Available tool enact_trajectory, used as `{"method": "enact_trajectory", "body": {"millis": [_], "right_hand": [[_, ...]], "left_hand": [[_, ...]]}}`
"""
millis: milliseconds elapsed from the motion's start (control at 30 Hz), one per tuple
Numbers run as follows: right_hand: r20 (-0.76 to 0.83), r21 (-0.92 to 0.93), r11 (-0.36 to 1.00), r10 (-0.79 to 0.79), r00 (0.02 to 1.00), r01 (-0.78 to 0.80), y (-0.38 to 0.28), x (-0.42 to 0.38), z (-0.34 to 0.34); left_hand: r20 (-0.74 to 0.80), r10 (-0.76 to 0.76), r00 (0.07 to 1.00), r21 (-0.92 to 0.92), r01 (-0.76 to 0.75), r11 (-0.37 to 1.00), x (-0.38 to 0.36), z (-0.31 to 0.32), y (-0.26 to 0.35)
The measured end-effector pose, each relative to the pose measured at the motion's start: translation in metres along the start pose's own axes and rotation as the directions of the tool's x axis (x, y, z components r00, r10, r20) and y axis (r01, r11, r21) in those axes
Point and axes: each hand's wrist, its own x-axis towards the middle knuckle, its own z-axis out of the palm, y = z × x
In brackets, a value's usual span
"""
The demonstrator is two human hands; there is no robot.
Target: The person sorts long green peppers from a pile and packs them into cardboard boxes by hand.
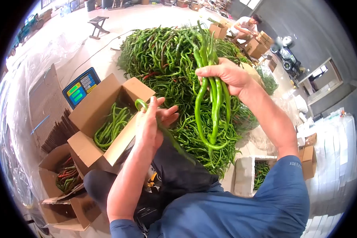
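My right hand (pixel 228 75) is raised over the pile and closed around a bunch of long green chili peppers (pixel 215 107). Some of them stick up above the fist, while others hang below it in loops. My left hand (pixel 150 125), beside the open cardboard box, holds a single long green chili pepper (pixel 172 141). Its curled end shows by the thumb, and the rest trails down over my dark trousers. The fingers of that hand are partly spread. In front of me lies a large heap of green chili peppers (pixel 178 91), with a few red ones among them.
An open cardboard box (pixel 93 99) on the left contains green peppers; a lower box (pixel 53 164) has red and green ones. Behind stands a blue scale display (pixel 81 87). A white foam box (pixel 245 174) sits at right. Another person (pixel 246 27) crouches by cartons at the back.
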Motion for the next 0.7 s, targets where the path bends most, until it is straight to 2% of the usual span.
{"method": "enact_trajectory", "body": {"millis": [67, 100, 200, 267, 333, 433, 533, 567, 633, 700], "right_hand": [[0.040, -0.034, 0.999, 0.042, 0.998, -0.040, -0.001, 0.005, 0.022], [0.086, -0.057, 0.997, 0.056, 0.995, -0.051, 0.001, 0.011, 0.028], [0.131, -0.044, 0.999, 0.036, 0.991, -0.030, 0.005, 0.018, 0.067], [0.165, -0.049, 0.998, 0.056, 0.985, -0.049, 0.013, 0.026, 0.084], [0.177, -0.035, 0.990, 0.142, 0.974, -0.138, 0.017, 0.032, 0.103], [0.185, -0.123, 0.989, 0.108, 0.977, -0.086, 0.028, 0.044, 0.116], [0.164, -0.173, 0.982, 0.101, 0.981, -0.072, 0.032, 0.052, 0.128], [0.159, -0.185, 0.978, 0.126, 0.979, -0.096, 0.027, 0.052, 0.132], [0.152, -0.216, 0.969, 0.154, 0.976, -0.120, 0.028, 0.064, 0.125], [0.137, -0.102, 0.984, 0.157, 0.978, -0.143, 0.029, 0.067, 0.123]], "left_hand": [[0.050, -0.002, 0.999, -0.091, 0.007, 0.996, -0.009, 0.013, 0.007], [0.154, 0.015, 0.988, -0.079, -0.003, 0.997, -0.013, 0.013, 0.009], [0.305, 0.108, 0.946, 0.031, -0.123, 0.992, -0.026, 0.017, 0.013], [0.316, 0.189, 0.930, 0.015, -0.204, 0.979, -0.030, 0.012, 0.017], [0.286, 0.201, 0.937, 0.022, -0.216, 0.976, -0.027, 0.000, 0.020], [0.213, 0.174, 0.962, 0.054, -0.189, 0.980, -0.026, -0.013, 0.024], [0.081, 0.096, 0.992, -0.008, -0.095, 0.995, -0.025, -0.023, 0.032], [0.099, 0.100, 0.990, -0.129, -0.087, 0.988, -0.020, -0.029, 0.032], [0.074, 0.090, 0.993, -0.219, -0.072, 0.973, -0.021, -0.037, 0.040], [0.062, 0.112, 0.992, -0.235, -0.095, 0.967, -0.026, -0.040, 0.045]]}}
